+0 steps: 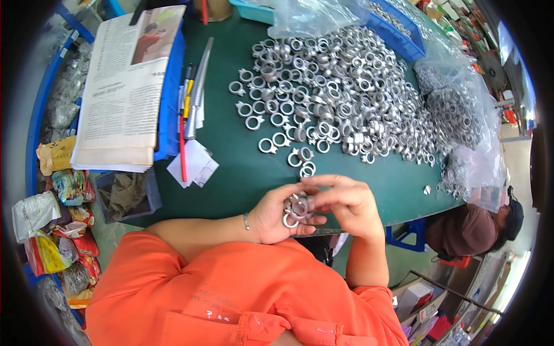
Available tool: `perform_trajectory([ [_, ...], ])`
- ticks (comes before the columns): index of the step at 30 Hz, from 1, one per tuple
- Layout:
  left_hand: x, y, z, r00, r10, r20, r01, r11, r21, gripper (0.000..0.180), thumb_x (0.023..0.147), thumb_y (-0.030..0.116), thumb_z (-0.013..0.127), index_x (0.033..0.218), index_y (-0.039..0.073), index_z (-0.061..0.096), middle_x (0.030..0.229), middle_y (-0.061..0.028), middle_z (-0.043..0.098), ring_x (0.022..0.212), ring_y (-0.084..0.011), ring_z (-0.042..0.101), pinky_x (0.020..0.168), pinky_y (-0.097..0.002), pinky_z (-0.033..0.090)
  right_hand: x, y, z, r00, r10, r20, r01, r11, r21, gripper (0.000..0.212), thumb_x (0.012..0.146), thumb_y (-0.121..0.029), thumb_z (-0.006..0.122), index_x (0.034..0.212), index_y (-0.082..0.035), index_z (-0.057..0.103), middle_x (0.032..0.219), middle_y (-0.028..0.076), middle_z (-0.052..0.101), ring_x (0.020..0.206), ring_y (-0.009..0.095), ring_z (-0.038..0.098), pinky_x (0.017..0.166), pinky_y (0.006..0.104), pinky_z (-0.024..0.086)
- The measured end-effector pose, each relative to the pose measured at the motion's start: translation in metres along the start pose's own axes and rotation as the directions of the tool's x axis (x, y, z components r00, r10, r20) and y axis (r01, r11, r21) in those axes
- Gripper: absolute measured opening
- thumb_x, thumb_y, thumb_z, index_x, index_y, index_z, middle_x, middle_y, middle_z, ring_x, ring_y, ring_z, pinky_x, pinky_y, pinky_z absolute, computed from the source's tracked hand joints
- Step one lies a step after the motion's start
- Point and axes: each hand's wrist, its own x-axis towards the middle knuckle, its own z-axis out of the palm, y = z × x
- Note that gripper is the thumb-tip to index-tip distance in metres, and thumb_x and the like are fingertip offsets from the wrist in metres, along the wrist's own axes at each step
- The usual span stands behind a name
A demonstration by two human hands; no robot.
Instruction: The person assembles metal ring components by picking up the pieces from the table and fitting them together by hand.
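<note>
My left hand [269, 214] is turned palm up close to my body at the table's near edge, its fingers curled round several small grey metal rings [298, 206]. From the right, my right hand [351, 203] reaches across with bent fingers, its fingertips on the same rings; their exact grip is partly hidden. Just beyond my hands, a few loose rings [307, 169] lie at the near tip of a wide pile of metal rings [340, 98]. Many rings in the pile have small lugs on the outside.
On the green table [231, 173], a newspaper [118, 104] covers a blue bin at left. Beside it lie a steel ruler [201, 78], a red pen [183, 155] and white paper slips [199, 166]. Clear bags of rings [459, 115] stand right, a blue tray [398, 34] behind.
</note>
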Motion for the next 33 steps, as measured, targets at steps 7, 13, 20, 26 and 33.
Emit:
perform_trajectory([
  [7, -0.003, 0.001, 0.001, 0.99, 0.002, -0.143, 0.021, 0.987, 0.16, 0.018, 0.084, 0.016, 0.048, 0.1, 0.01, 0.052, 0.089, -0.0081, 0.057, 0.076, -0.0211, 0.057, 0.047, -0.0254, 0.038, 0.048, 0.029, 0.022, 0.907, 0.195, -0.372, -0.383, 0.748, -0.542, 0.021, 0.077, -0.021, 0.063, 0.078, -0.001, 0.059, 0.071, 0.016, 0.059, 0.064, 0.032, 0.058, 0.057, 0.0386, 0.045],
  [13, -0.007, 0.002, 0.007, 0.987, 0.006, -0.16, 0.014, 0.992, 0.123, 0.018, 0.083, 0.014, 0.05, 0.1, 0.01, 0.052, 0.088, -0.0083, 0.057, 0.075, -0.0212, 0.057, 0.046, -0.0253, 0.038, 0.012, 0.049, 0.004, 0.927, 0.262, -0.269, -0.258, 0.965, 0.052, 0.008, 0.073, 0.001, 0.064, 0.079, 0.0, 0.059, 0.082, 0.004, 0.059, 0.073, 0.009, 0.053, 0.064, 0.0235, 0.042],
  [20, -0.003, 0.0, -0.001, 0.993, 0.043, -0.106, -0.025, 0.986, 0.167, 0.026, 0.089, 0.035, 0.048, 0.094, 0.01, 0.053, 0.087, -0.0058, 0.056, 0.074, -0.0168, 0.057, 0.045, -0.0227, 0.039, -0.019, 0.042, 0.006, 0.951, 0.154, -0.269, -0.035, 0.916, 0.4, 0.009, 0.073, 0.003, 0.061, 0.081, 0.001, 0.057, 0.098, 0.015, 0.059, 0.074, 0.011, 0.052, 0.062, 0.0215, 0.042],
  [26, -0.001, -0.002, -0.002, 0.994, 0.069, -0.081, -0.049, 0.972, 0.231, 0.031, 0.089, 0.038, 0.046, 0.094, 0.008, 0.053, 0.085, -0.0054, 0.056, 0.073, -0.0159, 0.057, 0.044, -0.022, 0.041, -0.026, 0.043, 0.005, 0.966, 0.081, -0.244, 0.031, 0.906, 0.421, 0.009, 0.074, 0.005, 0.061, 0.081, 0.001, 0.058, 0.101, 0.017, 0.059, 0.082, 0.016, 0.056, 0.069, 0.0263, 0.045],
  [33, -0.003, -0.001, 0.005, 0.998, 0.003, -0.058, 0.005, 0.989, 0.145, 0.031, 0.088, 0.038, 0.047, 0.097, 0.009, 0.055, 0.087, -0.0057, 0.061, 0.074, -0.0173, 0.062, 0.043, -0.0229, 0.042, -0.019, 0.017, 0.006, 0.968, -0.181, -0.176, 0.182, 0.983, -0.012, 0.017, 0.07, 0.014, 0.052, 0.077, 0.0, 0.058, 0.093, 0.015, 0.062, 0.074, 0.019, 0.061, 0.061, 0.027, 0.05],
])
